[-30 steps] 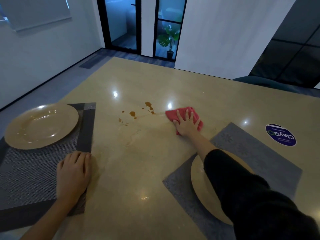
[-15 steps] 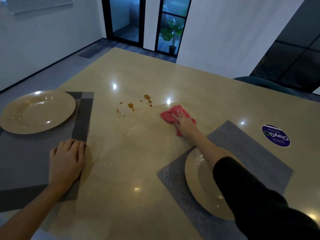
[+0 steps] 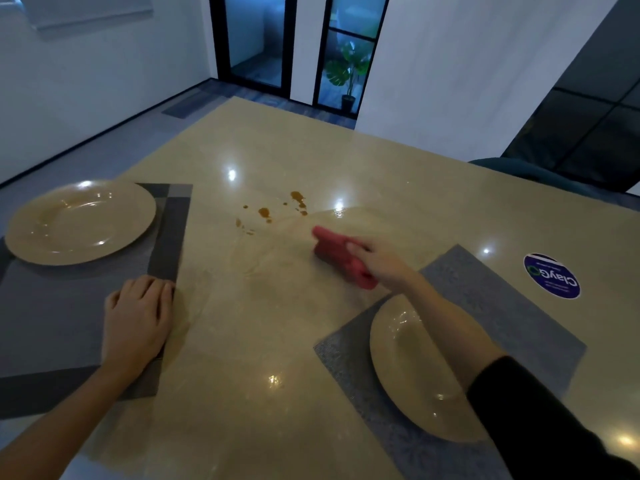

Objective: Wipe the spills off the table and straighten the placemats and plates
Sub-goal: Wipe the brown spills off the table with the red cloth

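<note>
Brown spill drops (image 3: pixel 265 212) dot the middle of the beige table (image 3: pixel 311 154). Just right of them my right hand (image 3: pixel 379 261) grips a bunched red cloth (image 3: pixel 337 254) on the tabletop, amid a wet smear. My left hand (image 3: pixel 138 320) rests flat on the right edge of a dark striped placemat (image 3: pixel 52 306), which carries a tan plate (image 3: pixel 81 220) at its far end. A second tan plate (image 3: pixel 415 368) lies on a skewed grey placemat (image 3: pixel 502 306) at the right, partly hidden under my right forearm.
A round blue sticker (image 3: pixel 551 276) is stuck on the table at the right. A dark teal chair back (image 3: pixel 519 171) shows beyond the far right edge. Glass doors and a potted plant (image 3: pixel 346 74) lie past the table's far end.
My right hand drew the red cloth back toward me and to the right, away from the drops, and the cloth went from flat under the palm to bunched. My left hand stayed on the placemat.
</note>
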Demonstrator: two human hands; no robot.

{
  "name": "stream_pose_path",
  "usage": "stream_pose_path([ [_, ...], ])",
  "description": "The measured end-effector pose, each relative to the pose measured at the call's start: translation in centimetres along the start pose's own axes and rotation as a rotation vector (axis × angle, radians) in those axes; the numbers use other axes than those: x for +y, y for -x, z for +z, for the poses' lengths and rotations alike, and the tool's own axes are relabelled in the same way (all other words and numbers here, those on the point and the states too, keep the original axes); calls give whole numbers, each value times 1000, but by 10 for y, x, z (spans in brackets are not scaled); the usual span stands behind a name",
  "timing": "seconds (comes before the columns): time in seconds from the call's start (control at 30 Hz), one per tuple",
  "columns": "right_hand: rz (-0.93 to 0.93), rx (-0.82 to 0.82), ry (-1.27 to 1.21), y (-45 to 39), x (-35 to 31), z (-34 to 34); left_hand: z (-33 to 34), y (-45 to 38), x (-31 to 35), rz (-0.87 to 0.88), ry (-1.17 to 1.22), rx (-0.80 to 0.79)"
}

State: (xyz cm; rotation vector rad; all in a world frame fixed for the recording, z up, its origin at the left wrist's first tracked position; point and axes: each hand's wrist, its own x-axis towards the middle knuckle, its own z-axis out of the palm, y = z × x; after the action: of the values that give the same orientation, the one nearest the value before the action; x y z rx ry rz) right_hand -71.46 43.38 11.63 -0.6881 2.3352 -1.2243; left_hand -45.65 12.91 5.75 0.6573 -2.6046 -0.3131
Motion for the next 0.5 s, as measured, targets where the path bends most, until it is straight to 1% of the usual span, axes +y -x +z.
stream_pose_path([
  [0.07,132,90,-263,5,3,-42,0,0,0,13,4,-3],
  [0.13,207,212,-310,7,3,-80,1,0,0,20,-13,-18],
  [0.17,237,286,-220,8,3,-95,2,-1,-1,20,-21,-28],
  [0.23,297,423,64,7,13,-112,2,-1,-1,15,-29,-38],
  [0.27,361,451,185,4,21,-113,3,-1,0,12,-34,-40],
  [0.3,434,447,277,0,31,-109,2,-1,0,9,-38,-40],
  [0.37,513,358,481,-10,53,-94,1,-1,1,1,-44,-42],
  [0.43,505,309,727,-22,60,-75,1,-1,1,-17,-45,-41],
  [0.5,463,342,748,-26,42,-51,0,-1,1,-29,-53,-47],
])
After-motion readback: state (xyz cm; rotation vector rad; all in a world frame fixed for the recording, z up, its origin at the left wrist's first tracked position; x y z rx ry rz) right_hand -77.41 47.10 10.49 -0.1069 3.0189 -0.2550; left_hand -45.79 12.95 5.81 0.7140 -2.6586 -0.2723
